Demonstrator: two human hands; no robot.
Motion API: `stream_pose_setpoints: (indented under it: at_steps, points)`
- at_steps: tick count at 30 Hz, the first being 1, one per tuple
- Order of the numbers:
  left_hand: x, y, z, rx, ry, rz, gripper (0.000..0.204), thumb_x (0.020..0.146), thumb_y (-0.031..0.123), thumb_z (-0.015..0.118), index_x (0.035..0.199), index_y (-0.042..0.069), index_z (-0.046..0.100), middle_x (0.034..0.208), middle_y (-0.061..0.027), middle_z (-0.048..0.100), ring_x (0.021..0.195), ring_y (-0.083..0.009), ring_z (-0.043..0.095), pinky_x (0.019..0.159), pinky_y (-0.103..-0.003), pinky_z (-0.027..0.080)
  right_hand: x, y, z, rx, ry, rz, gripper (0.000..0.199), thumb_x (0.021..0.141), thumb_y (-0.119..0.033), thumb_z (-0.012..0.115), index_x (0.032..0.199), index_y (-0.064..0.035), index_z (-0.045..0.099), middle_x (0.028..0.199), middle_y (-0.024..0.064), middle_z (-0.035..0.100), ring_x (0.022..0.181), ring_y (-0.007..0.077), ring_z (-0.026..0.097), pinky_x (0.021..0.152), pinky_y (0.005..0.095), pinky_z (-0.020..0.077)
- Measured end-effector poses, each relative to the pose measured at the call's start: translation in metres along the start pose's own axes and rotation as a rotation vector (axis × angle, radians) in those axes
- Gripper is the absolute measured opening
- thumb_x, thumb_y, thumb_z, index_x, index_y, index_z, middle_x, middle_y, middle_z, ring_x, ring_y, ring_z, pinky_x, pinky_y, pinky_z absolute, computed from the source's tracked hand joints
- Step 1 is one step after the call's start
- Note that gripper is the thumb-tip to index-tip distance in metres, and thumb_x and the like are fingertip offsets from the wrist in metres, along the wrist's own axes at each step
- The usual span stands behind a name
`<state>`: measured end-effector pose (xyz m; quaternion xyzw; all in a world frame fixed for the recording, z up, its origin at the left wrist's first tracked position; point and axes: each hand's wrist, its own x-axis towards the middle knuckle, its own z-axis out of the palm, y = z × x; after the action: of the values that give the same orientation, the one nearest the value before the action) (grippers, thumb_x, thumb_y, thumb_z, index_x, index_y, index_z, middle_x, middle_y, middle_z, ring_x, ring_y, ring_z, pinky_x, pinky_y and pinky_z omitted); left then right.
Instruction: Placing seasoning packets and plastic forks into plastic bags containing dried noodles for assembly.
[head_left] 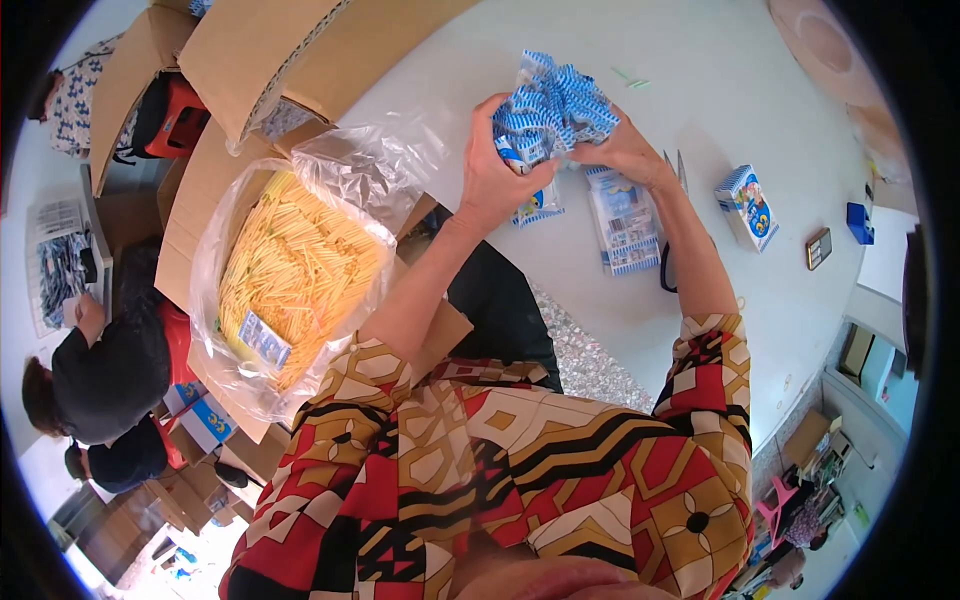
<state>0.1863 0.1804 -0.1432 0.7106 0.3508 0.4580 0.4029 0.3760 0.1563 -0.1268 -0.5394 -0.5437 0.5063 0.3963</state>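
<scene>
Above the white table, a crumpled bunch of blue-and-white striped plastic packets (552, 108) is held between my two hands. My left hand (488, 168) grips its left side with the thumb across the front. On the opposite side, my right hand (628, 155) has its fingers closed on the same bunch. Just below them lies a small packet (540, 204), partly hidden by my left hand. Flat striped packets (625, 222) rest beside my right forearm. Scissors (681, 170) lie under that forearm, which covers their middle.
An open carton to my left holds a clear plastic bag (213, 285) of thin yellow sticks (300, 260), with one packet (264, 340) on top. A blue-and-white box (747, 208), a small brown object (819, 249) and a blue container (859, 222) stand right. A person (110, 370) sits far left.
</scene>
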Motion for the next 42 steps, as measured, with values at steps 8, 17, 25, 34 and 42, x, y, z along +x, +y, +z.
stream_pose_setpoints:
  at_steps: [8, 17, 25, 34, 42]
  points:
    - [0.017, 0.013, 0.002, 0.104, 0.121, 0.093, 0.080, 0.059, 0.016, 0.079, 0.124, -0.002, 0.036, 0.120, -0.0170, 0.044, 0.112, -0.0270, 0.045, 0.096, -0.037, 0.037, 0.009, -0.018, 0.006, 0.246, -0.014, 0.089, 0.063, 0.061, -0.003, 0.067, 0.121, -0.0016, 0.047, 0.110, 0.0034, 0.057, 0.101, 0.0140, 0.053, 0.092, 0.0286, 0.0404]
    - [0.022, 0.122, -0.017, -0.068, 0.116, 0.118, 0.066, 0.059, 0.005, 0.069, 0.117, -0.001, 0.040, 0.124, -0.0178, 0.044, 0.115, -0.0285, 0.046, 0.095, -0.035, 0.037, -0.059, -0.125, 0.037, 0.451, 0.317, -0.025, 0.045, 0.068, -0.001, 0.063, 0.112, -0.0016, 0.053, 0.104, 0.0044, 0.058, 0.097, 0.0125, 0.053, 0.087, 0.0279, 0.0424]
    - [0.061, 0.274, -0.058, -0.111, 0.109, 0.407, 0.067, 0.058, 0.009, 0.070, 0.118, 0.000, 0.041, 0.123, -0.0186, 0.045, 0.111, -0.0308, 0.047, 0.092, -0.036, 0.039, -0.113, -0.264, 0.030, 0.509, 0.432, -0.249, 0.054, 0.068, 0.002, 0.060, 0.121, -0.0018, 0.046, 0.112, 0.0079, 0.054, 0.103, 0.0183, 0.054, 0.090, 0.0315, 0.0427]
    - [0.223, 0.323, -0.177, 0.141, 0.072, 0.325, 0.063, 0.063, 0.015, 0.072, 0.119, 0.007, 0.044, 0.106, -0.0128, 0.055, 0.098, -0.0271, 0.055, 0.085, -0.034, 0.045, 0.049, -0.396, 0.023, 0.461, 0.275, -0.541, 0.028, 0.077, -0.008, 0.060, 0.105, -0.0051, 0.054, 0.097, 0.0031, 0.058, 0.089, 0.0118, 0.056, 0.076, 0.0284, 0.0463]
    - [0.368, 0.184, -0.253, 0.038, -0.025, 0.279, 0.073, 0.060, 0.016, 0.075, 0.124, 0.000, 0.043, 0.116, -0.0149, 0.051, 0.107, -0.0221, 0.048, 0.093, -0.031, 0.039, 0.271, -0.363, 0.026, 0.539, 0.078, -0.304, 0.021, 0.079, -0.014, 0.064, 0.096, -0.0025, 0.059, 0.089, 0.0047, 0.062, 0.079, 0.0135, 0.061, 0.064, 0.0249, 0.0490]
